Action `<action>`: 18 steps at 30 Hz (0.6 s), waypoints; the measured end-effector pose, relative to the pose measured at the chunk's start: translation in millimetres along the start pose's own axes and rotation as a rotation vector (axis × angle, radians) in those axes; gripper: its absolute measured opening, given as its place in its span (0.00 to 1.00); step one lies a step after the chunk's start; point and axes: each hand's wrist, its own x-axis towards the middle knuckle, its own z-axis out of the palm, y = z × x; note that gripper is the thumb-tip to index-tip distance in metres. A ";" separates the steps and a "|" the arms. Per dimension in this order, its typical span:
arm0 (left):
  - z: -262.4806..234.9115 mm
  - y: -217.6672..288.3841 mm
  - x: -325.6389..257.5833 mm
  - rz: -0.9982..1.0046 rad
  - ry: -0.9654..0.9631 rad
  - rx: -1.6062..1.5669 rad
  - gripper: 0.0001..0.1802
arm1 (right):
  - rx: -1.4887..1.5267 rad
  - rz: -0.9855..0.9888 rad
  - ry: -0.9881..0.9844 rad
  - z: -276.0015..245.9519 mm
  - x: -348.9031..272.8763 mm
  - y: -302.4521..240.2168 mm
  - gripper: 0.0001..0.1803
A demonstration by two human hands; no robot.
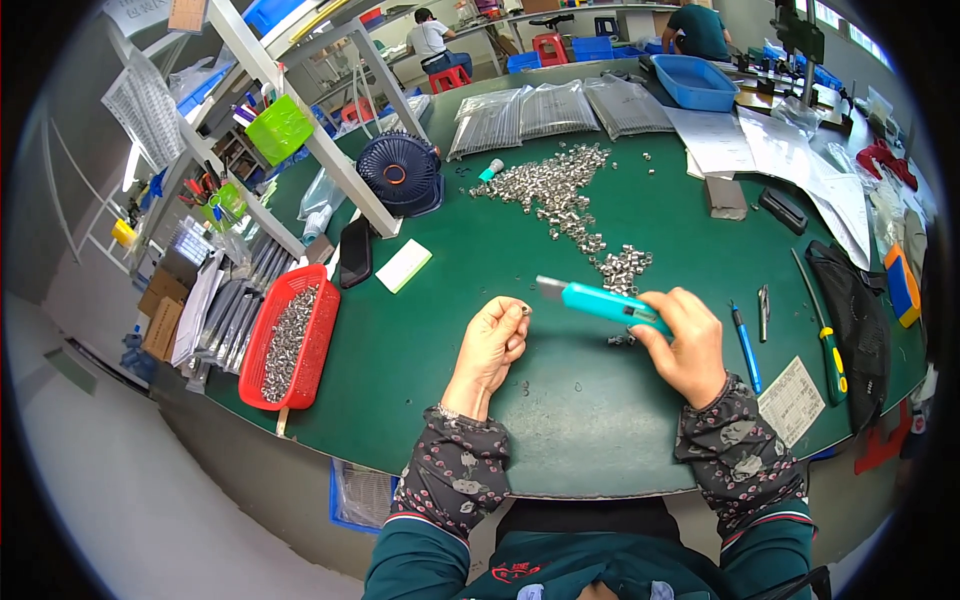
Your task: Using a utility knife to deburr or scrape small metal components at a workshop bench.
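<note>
Right hand (688, 345) grips teal knife (600, 302) at its rear.

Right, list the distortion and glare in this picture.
Head view: fisheye curvature bows the edges of the green table; head view: plastic-wrapped packs catch pale glare, small metal parts glint; head view: the window at upper right is nearly white.
</note>
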 end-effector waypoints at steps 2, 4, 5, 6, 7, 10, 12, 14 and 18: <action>-0.1 0.4 0.0 0.001 0.007 0.002 0.08 | -0.055 0.019 0.071 0.7 0.2 0.9 0.17; 0.3 0.8 0.0 0.006 -0.011 -0.013 0.08 | -0.113 -0.013 0.019 2.2 0.5 -2.1 0.18; 0.6 1.4 0.0 0.006 -0.011 -0.013 0.08 | -0.170 -0.045 -0.031 2.7 0.5 -3.1 0.19; 0.9 2.4 0.4 0.009 -0.010 -0.012 0.08 | -0.171 -0.043 -0.030 2.6 0.0 -3.0 0.19; 1.3 3.3 0.5 0.013 -0.010 -0.012 0.07 | -0.188 -0.041 -0.057 2.3 -0.7 -2.6 0.19; 4.5 4.8 -1.0 0.035 0.000 0.007 0.07 | -0.178 0.048 -0.086 -2.8 -0.1 -5.8 0.18; 5.4 4.4 0.2 0.032 0.009 0.013 0.07 | -0.074 0.113 -0.084 -1.2 -2.0 -0.9 0.18; 4.9 4.0 0.8 0.027 0.017 0.020 0.07 | 0.077 0.254 -0.120 -1.0 -2.8 -0.6 0.16; 4.9 4.1 -0.1 0.043 0.026 0.012 0.08 | 0.160 0.280 -0.201 0.2 -3.7 1.0 0.15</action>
